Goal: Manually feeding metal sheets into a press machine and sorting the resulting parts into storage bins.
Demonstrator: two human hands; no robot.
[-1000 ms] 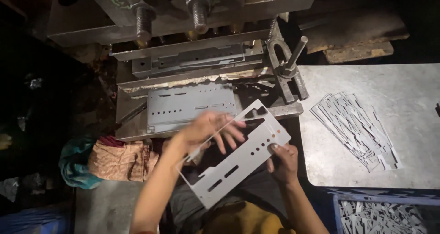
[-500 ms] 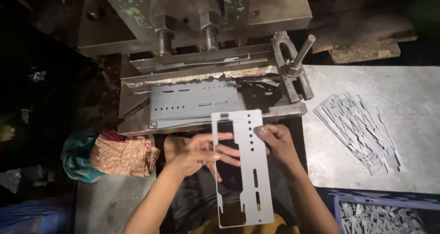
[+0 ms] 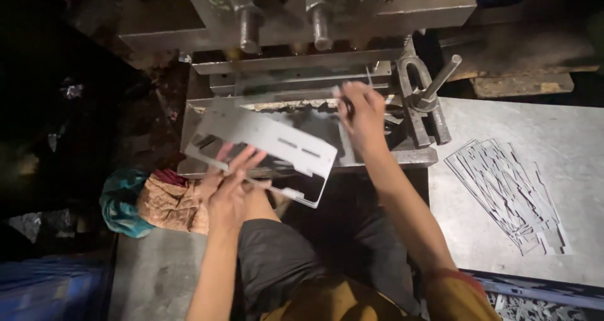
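The left hand (image 3: pixel 229 185) grips a punched plate (image 3: pixel 267 148) by its near left edge, thumb and fingers closed on the metal; the plate lies tilted across the front of the press bed (image 3: pixel 390 154), its slotted right end hanging over the person's lap. The right hand (image 3: pixel 360 110) reaches forward onto the die (image 3: pixel 296 85), fingers pinched together at the die's right end; whether they hold anything there cannot be told. The press (image 3: pixel 302 12) stands above, grey with patches of green paint, two round posts coming down to the die. A clamp (image 3: pixel 423 97) with a slanted handle sits just right of the die. On the grey table (image 3: pixel 553 138) to the right lies a fanned heap of strips (image 3: pixel 506 192), thin, pale and overlapping, well apart from both hands. A blue crate (image 3: pixel 541 296) at the lower right holds more scrap. Beside the left hand, on the bench, lies a bundled cloth (image 3: pixel 160 201), orange-patterned with a teal part on its left. No labels or signs are legible anywhere in view.
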